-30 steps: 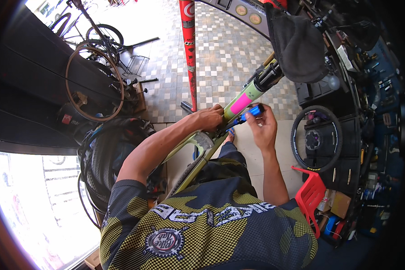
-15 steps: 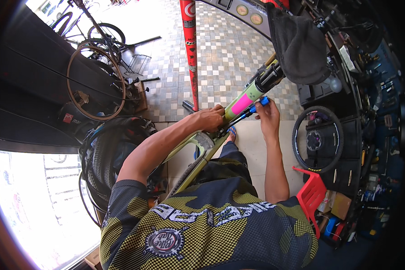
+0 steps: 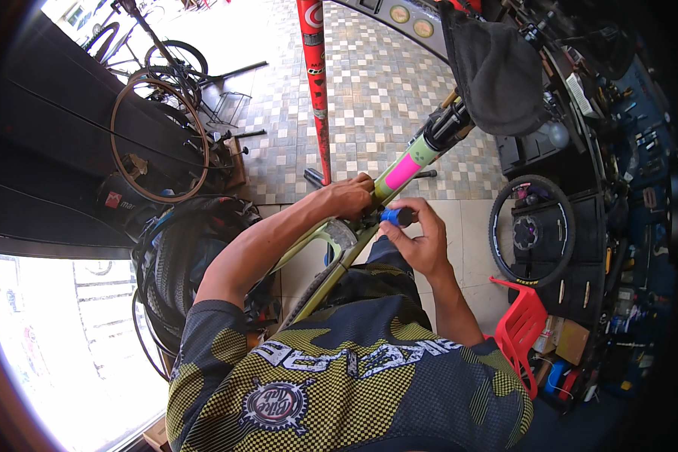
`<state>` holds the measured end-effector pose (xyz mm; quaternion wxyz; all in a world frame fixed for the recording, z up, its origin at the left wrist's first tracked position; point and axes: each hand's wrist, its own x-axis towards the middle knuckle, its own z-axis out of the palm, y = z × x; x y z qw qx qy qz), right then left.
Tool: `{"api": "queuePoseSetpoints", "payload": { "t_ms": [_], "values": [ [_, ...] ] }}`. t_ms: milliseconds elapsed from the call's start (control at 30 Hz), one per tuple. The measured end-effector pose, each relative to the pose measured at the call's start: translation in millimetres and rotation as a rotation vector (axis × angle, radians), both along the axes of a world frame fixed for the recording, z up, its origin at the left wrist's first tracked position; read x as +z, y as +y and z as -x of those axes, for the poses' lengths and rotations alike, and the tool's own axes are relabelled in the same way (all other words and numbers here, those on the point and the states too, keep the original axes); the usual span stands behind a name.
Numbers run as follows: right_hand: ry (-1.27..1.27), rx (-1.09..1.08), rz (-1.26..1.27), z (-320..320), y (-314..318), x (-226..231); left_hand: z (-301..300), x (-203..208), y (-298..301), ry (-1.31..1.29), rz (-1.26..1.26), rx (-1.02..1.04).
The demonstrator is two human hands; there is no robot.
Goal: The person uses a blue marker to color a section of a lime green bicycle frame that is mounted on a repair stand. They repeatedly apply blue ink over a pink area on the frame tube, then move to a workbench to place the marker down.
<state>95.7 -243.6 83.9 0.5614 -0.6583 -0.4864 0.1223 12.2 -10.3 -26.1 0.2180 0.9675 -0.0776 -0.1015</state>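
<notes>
A green bicycle frame with a bright pink band on one tube slants up and to the right in front of me. My left hand rests against it just below the pink band, its fingers curled round the tube and partly hidden behind it. Close beside the same joint, my right hand pinches the blue handle of a driver-like tool between thumb and fingers. The handle's dark end faces right; its shaft is hidden from view now. A dark cloth cover hangs over the upper end of the bicycle.
A red post stands on the tiled floor ahead. Tyres and bags are heaped at left, near a bare rim. On the right are a wheel, a red plastic chair and a tool wall.
My right hand has come down and left along the frame, bringing the blue-handled tool from beside the pink band to the joint near my left hand. The left hand stays where it was.
</notes>
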Motion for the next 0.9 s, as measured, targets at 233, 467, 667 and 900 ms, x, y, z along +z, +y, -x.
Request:
{"api": "queuePoseSetpoints", "payload": {
  "t_ms": [233, 467, 667, 900],
  "values": [
    [0.224, -0.178, 0.023, -35.8, 16.4, -19.8, 0.5, 4.6, -0.5, 0.024, 0.002, 0.000],
    [-0.011, -0.092, 0.053, -14.4, 30.1, 4.6, -0.9, 10.3, 1.4, 0.099, 0.003, 0.022],
    [-0.193, -0.046, 0.052, -10.1, 60.0, 16.4, 4.1, -2.5, 8.5, -0.033, 0.096, 0.045],
    [-0.154, -0.082, 0.140, -16.5, 59.4, 20.0, 8.3, -2.5, 12.4, 0.056, 0.122, 0.023]
  ]
}}
